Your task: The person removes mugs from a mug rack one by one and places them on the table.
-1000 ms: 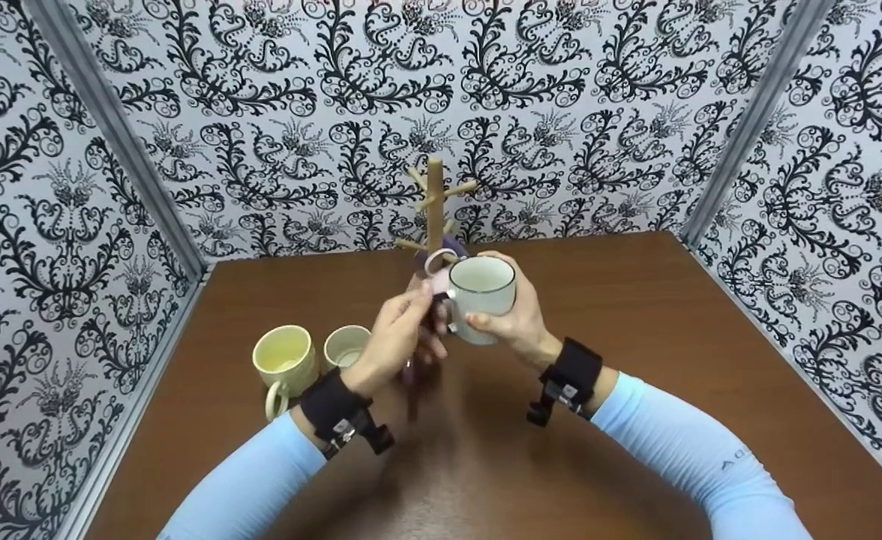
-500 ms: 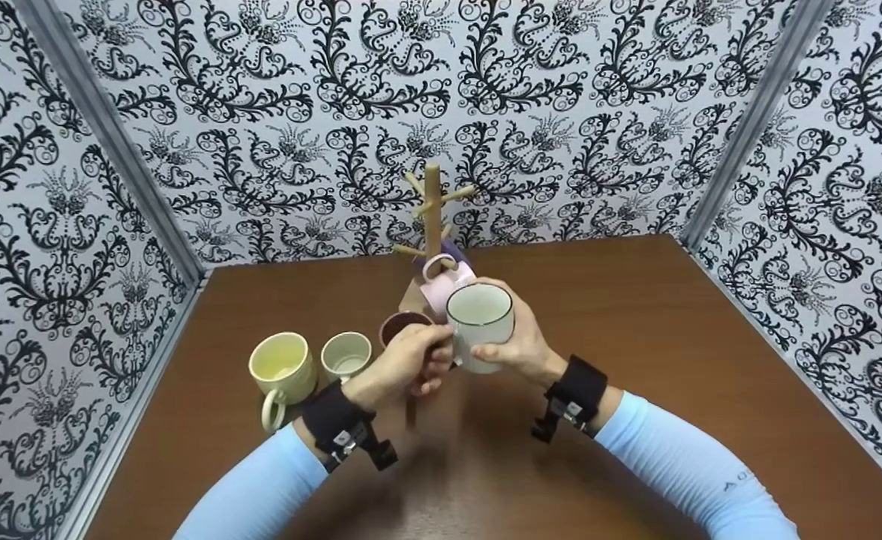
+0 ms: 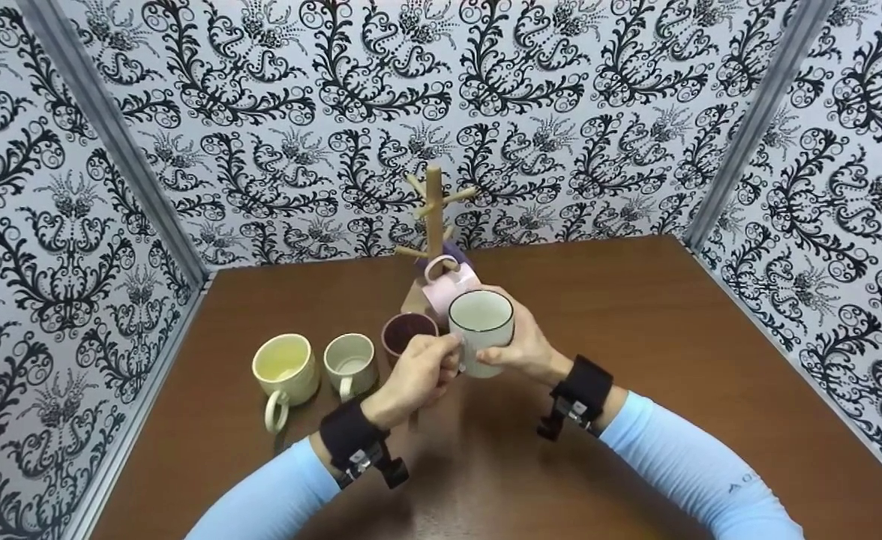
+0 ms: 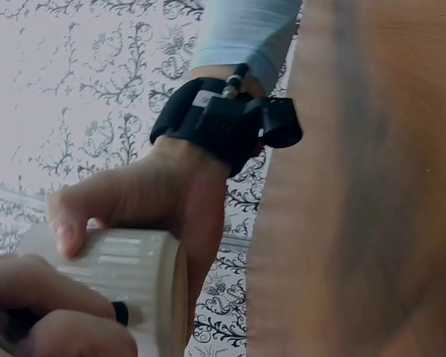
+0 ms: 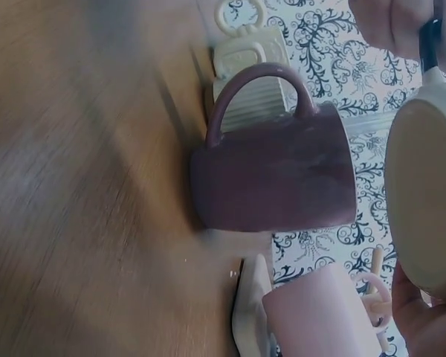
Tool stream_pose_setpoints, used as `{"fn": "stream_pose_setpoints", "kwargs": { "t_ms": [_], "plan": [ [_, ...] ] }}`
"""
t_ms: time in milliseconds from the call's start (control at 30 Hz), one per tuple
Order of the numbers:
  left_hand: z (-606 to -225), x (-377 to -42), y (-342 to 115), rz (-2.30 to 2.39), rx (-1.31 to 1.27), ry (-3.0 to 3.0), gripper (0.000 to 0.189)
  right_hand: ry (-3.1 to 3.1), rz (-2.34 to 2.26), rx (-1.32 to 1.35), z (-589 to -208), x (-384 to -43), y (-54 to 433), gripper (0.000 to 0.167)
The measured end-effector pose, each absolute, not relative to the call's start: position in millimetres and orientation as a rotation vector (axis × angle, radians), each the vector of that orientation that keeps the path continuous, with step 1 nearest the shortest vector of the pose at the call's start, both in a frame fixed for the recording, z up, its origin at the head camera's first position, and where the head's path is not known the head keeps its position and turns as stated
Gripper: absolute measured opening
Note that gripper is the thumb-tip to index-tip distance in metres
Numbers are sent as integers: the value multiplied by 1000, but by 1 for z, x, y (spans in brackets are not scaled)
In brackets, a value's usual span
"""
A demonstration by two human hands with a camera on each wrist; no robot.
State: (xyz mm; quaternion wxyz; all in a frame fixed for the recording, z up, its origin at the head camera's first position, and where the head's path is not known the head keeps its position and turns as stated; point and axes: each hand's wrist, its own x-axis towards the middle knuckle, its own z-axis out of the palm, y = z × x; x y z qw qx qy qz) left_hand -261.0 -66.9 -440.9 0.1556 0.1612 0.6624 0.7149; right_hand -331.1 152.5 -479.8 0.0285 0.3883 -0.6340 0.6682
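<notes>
White black-rimmed mug (image 3: 477, 351) held off the bench (image 3: 606, 315): right hand (image 3: 525, 345) wrapped round it, left hand (image 3: 415, 375) gripping the handle (image 5: 430, 46). Mug tree (image 3: 434, 225) at its 11 o'clock: pink mug (image 3: 448, 289) on, likely purple mug (image 3: 462, 255) behind. Maybe third done; maroon mug (image 3: 409, 330), grey-green mug (image 3: 354, 366), yellow mug (image 3: 292, 375) toward 9 remain too.

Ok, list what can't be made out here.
Handle of the white mug, head view: mostly covered by the left hand.
Purple object, head view: largely behind the pink mug and rack.
Sleeve lettering, head view: too small to read fully.
Left hand, left wrist view: cropped by left edge.
</notes>
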Motion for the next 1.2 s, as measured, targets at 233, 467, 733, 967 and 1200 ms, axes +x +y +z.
{"fn": "stream_pose_setpoints", "kwargs": {
  "t_ms": [233, 467, 733, 967, 1200],
  "plan": [
    [-451, -255, -58, 2059, 533, 2057, 56, -2080, 2023, 1099, -480, -331, 160, 95],
    [-464, -252, -47, 2063, 530, 2220, 56, -2166, 1938, 1009, -483, -330, 164, 87],
    [-467, -253, -36, 2126, 434, 2212, 50, -2191, 1969, 888, -474, -327, 161, 94],
    [-475, -255, -25, 2083, 424, 2394, 47, -2249, 1936, 741, -469, -327, 153, 85],
    [-494, -257, -17, 2069, 347, 2464, 48, -2321, 1865, 719, -477, -336, 148, 75]
  ]
}}
